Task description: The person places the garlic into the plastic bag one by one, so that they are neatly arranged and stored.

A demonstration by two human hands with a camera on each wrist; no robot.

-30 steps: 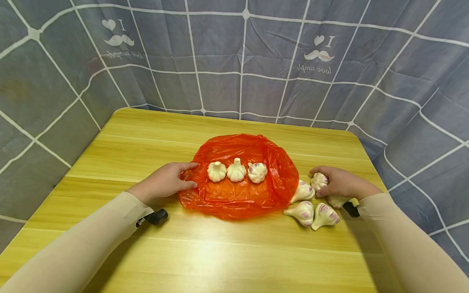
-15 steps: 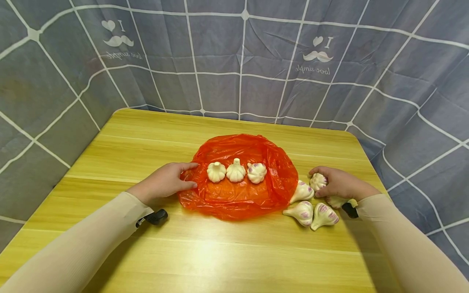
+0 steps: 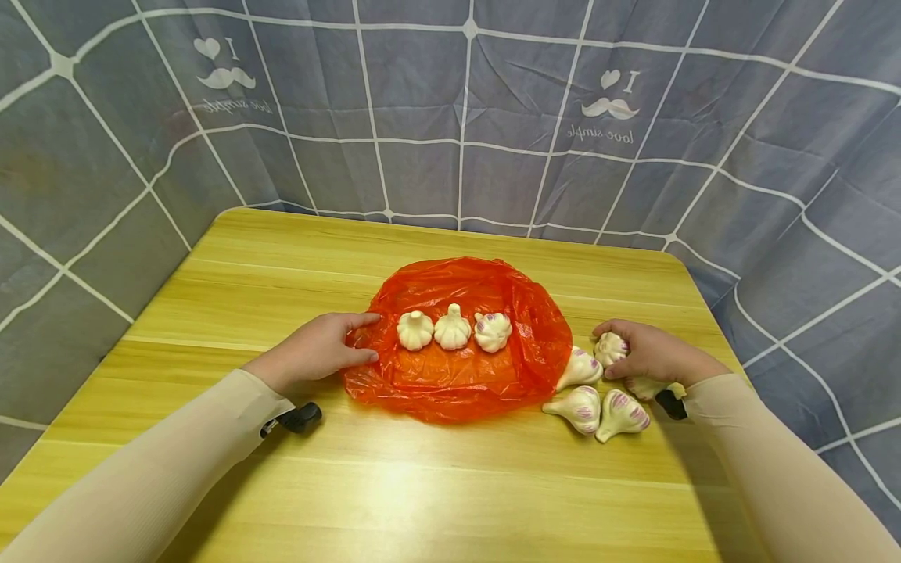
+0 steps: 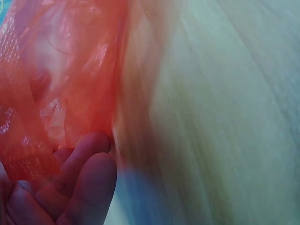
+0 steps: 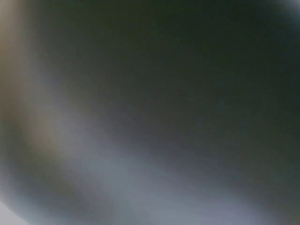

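Observation:
A red plastic bag [image 3: 457, 379] lies spread on the table with three garlic bulbs [image 3: 453, 327] in a row on it. My left hand [image 3: 317, 349] holds the bag's left edge, thumb and forefinger apart on it. In the left wrist view, red film hangs over the curled fingers [image 4: 96, 183]. To the right of the bag, my right hand [image 3: 655, 353] grips a garlic bulb [image 3: 611, 348] between thumb and fingers. Several more bulbs [image 3: 583, 408] lie beside that hand, one partly hidden under the wrist. Only dark blur shows in the right wrist view.
The wooden table [image 3: 394, 485] has rounded far corners. Behind it and along both sides hangs a grey curtain [image 3: 422, 86] with white grid lines. A black wrist device [image 3: 301, 418] sits under the left cuff, and another [image 3: 671, 404] under the right.

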